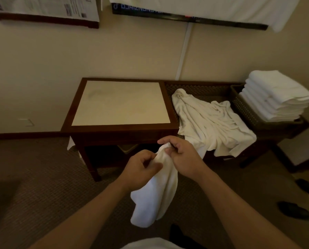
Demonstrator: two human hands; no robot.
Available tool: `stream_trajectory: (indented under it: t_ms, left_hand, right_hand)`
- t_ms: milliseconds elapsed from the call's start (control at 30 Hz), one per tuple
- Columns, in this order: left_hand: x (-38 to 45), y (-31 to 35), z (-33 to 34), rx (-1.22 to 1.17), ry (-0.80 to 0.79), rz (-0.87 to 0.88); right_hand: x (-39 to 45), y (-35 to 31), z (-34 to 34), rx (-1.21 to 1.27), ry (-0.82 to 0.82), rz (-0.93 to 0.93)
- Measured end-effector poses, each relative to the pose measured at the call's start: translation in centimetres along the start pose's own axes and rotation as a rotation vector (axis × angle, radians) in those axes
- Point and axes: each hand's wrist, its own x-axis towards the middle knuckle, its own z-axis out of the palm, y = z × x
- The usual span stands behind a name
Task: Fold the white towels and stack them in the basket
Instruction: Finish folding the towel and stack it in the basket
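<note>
A white towel (157,191) hangs bunched in front of me, below the table's front edge. My left hand (141,166) pinches its upper left edge and my right hand (182,157) pinches the top beside it. More unfolded white towels (211,121) lie crumpled on the dark woven bench to the right of the table. At the far right a dark woven basket (245,106) holds a stack of several folded white towels (275,96) that rises above its rim.
A dark wooden table with a pale inset top (121,103) stands against the wall ahead. Brown carpet (42,194) covers the floor. Dark shoes (293,210) lie at the lower right. A screen with a towel over it (195,15) hangs on the wall.
</note>
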Motion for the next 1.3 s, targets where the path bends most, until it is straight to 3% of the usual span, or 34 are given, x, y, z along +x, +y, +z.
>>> stream_trajectory:
  t_ms: [100,267,333,467,533,700,800,900,967,1033,1100,1200,1300]
  left_hand:
    - [0.0,-1.7,0.4,0.214,-0.018,0.108]
    - [-1.1,-5.0,-0.1,0.307,-0.181,-0.019]
    - [-1.5,-5.3,0.1,0.183,-0.221,-0.096]
    - [-1.1,-3.9,0.8,-0.282,-0.146,-0.330]
    - [-0.6,-3.7,1.4,-0.337,-0.141,-0.371]
    - [0.4,-4.2,3.2,0.024,-0.072,-0.144]
    - [0.8,-4.2,3.4,0.076,0.021,-0.116]
    - [1.4,-3.8,2.2,-0.017,-0.229,-0.143]
    - [1.7,-3.4,1.5,0.015,-0.276,-0.114]
    - [1.5,-3.4,1.4,0.035,-0.224,-0.059]
    - [0.8,-4.2,1.7,0.092,-0.057,0.034]
    - [-0.5,-5.8,2.0,0.345,0.158,0.295]
    - [-0.9,-7.2,2.2,0.477,0.091,0.384]
  right_hand:
    - [0.0,0.3,-0.1,-0.039,0.022,0.004]
    - [-0.2,0.4,-1.2,-0.062,0.005,0.019]
    - [-0.2,0.2,-1.7,-0.078,-0.009,0.003]
    - [0.2,0.5,-1.8,-0.095,-0.013,0.016]
    - [0.4,0.7,-1.6,-0.080,0.001,0.023]
    - [0.1,0.3,-1.5,-0.021,-0.060,0.002]
    - [-0.4,0.3,-1.9,0.021,-0.035,0.012]
    - [-0.8,0.5,-2.0,0.028,-0.025,0.016]
    - [-0.9,0.7,-1.8,0.039,-0.012,0.017]
    - [-1.0,1.0,-1.6,0.052,0.018,0.029]
    - [-0.9,1.3,-1.6,0.059,0.055,0.036]
    - [-0.6,1.6,-1.5,0.055,0.082,0.069]
    - [-0.6,1.6,-1.3,0.072,0.101,0.077]
